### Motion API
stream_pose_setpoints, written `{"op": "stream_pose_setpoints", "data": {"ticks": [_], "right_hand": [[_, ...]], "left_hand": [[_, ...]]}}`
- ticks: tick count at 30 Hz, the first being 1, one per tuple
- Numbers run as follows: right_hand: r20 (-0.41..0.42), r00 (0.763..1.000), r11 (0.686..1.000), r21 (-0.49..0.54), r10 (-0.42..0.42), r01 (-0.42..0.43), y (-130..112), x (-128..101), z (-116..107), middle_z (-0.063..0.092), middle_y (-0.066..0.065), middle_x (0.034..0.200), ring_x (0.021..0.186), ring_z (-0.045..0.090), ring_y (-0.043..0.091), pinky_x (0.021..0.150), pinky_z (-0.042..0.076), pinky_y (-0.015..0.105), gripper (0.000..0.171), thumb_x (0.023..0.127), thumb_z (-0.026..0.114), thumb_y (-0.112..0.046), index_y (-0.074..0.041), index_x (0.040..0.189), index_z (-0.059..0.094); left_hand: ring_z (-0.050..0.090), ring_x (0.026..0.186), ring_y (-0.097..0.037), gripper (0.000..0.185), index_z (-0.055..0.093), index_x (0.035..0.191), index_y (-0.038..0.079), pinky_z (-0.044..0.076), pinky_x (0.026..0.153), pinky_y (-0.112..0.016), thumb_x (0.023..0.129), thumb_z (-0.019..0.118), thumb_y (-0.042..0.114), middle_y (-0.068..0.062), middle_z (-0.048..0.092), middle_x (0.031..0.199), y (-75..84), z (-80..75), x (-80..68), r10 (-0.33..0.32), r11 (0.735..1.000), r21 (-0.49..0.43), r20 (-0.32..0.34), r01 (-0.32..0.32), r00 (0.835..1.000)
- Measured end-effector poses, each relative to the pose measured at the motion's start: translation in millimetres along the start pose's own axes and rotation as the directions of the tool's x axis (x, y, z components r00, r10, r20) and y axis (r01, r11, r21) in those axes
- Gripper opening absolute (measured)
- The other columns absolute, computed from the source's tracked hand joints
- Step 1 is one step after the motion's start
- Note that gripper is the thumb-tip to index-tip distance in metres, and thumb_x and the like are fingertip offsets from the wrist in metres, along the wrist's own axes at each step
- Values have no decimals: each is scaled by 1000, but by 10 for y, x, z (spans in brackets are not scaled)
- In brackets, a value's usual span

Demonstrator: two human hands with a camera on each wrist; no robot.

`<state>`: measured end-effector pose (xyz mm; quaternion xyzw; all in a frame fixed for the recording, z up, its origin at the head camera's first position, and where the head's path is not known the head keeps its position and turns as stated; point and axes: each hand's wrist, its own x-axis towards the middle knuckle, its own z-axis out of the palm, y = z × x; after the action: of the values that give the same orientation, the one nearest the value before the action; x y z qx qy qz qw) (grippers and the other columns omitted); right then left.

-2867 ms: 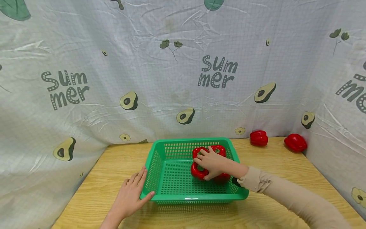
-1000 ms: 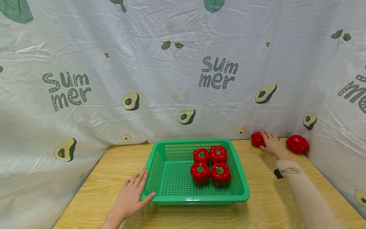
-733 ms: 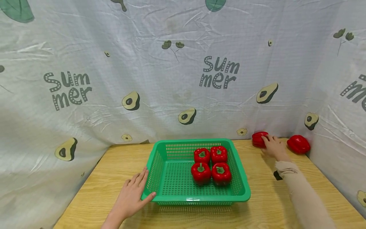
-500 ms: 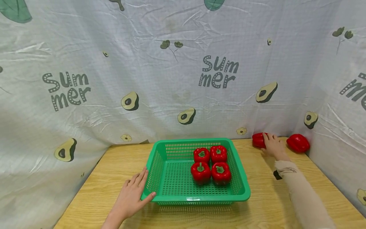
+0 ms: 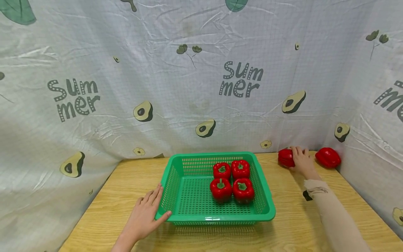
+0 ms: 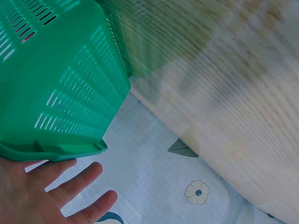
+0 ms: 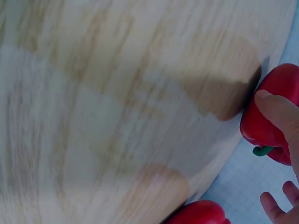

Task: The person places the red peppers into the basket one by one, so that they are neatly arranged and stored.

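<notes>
Overhead, four peppers (image 5: 232,181) already sit in the green basket (image 5: 170,182); the right hand (image 5: 301,160) grips a fifth pepper (image 5: 285,157) on the surface (image 5: 119,196), another pepper (image 5: 328,157) remaining beside it. Left wrist: the left hand (image 6: 42,196) lies flat, fingers straight, against the basket. Right wrist: thumb (image 7: 275,109) pinching that pepper.

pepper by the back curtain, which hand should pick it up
Right: the right hand already grips that pepper, while the left hand rests flat against the basket corner, far across the table.
</notes>
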<state>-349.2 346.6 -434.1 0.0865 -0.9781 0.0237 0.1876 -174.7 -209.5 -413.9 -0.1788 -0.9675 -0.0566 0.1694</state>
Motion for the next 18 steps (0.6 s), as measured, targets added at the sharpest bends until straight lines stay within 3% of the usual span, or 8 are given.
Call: {"op": "stream_pose_setpoints", "data": {"ticks": [5, 12, 18], "right_hand": [[35, 999, 1000, 19, 3, -3, -20, -9, -4, 34, 35, 112, 101, 29, 55, 72, 38, 64, 81, 57, 80, -19, 13, 115, 33], [117, 993, 989, 149, -3, -15, -93, 7, -61, 45, 33, 103, 92, 45, 50, 72, 40, 62, 73, 61, 76, -21, 8, 113, 33], [14, 996, 963, 257, -91, 84, -173, 24, -105, 41, 28, 99, 86, 51, 45, 69, 46, 56, 73, 63, 77, -19, 4, 120, 39]], "left_hand": [[45, 119, -32, 76, 36, 137, 3, 37, 88, -54, 81, 55, 51, -10, 35, 142, 2, 7, 1, -2, 1000, 0, 3, 2, 1000], [44, 120, -32, 76, 35, 137, 4, 37, 89, -55, 81, 54, 51, -10, 34, 143, 3, 17, 9, -7, 1000, -7, 19, 7, 1000], [44, 120, -33, 76, 35, 137, 4, 37, 89, -56, 81, 54, 51, -11, 35, 143, 4, 8, 1, -8, 1000, -7, 16, 8, 1000]]}}
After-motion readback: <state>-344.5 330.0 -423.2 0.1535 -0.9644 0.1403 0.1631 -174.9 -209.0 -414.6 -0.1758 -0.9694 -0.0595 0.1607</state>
